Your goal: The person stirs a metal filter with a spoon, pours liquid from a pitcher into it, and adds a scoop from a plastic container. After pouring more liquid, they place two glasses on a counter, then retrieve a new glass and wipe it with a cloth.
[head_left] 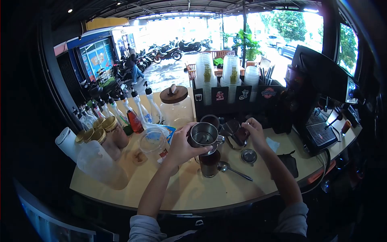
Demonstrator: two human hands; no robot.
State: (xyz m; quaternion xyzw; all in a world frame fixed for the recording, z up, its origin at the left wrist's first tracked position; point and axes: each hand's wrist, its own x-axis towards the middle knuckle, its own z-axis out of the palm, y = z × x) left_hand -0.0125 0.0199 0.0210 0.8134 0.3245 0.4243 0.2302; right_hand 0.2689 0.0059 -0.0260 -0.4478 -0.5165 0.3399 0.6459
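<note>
My left hand (181, 147) is wrapped around a shiny metal cup (204, 135), whose open mouth faces up and whose handle points right. Just below it on the counter stands a clear glass (209, 166) with dark brown liquid in it, its top partly hidden by the cup. Further right, my right hand (252, 130) is closed at the side of a dark, shiny pitcher (234, 131). A metal spoon (238, 172) lies beside the glass. To its upper right rests a small round metal lid or strainer (248, 156).
Pump bottles (135, 117), gold-lidded jars (111, 127) and a frosted jug (98, 161) line the left. A wood-lidded glass jar (175, 107) stands behind my left hand. Plastic cup stacks (207, 76) fill a black holder. A coffee machine (318, 125) and dark cloth (288, 164) are right.
</note>
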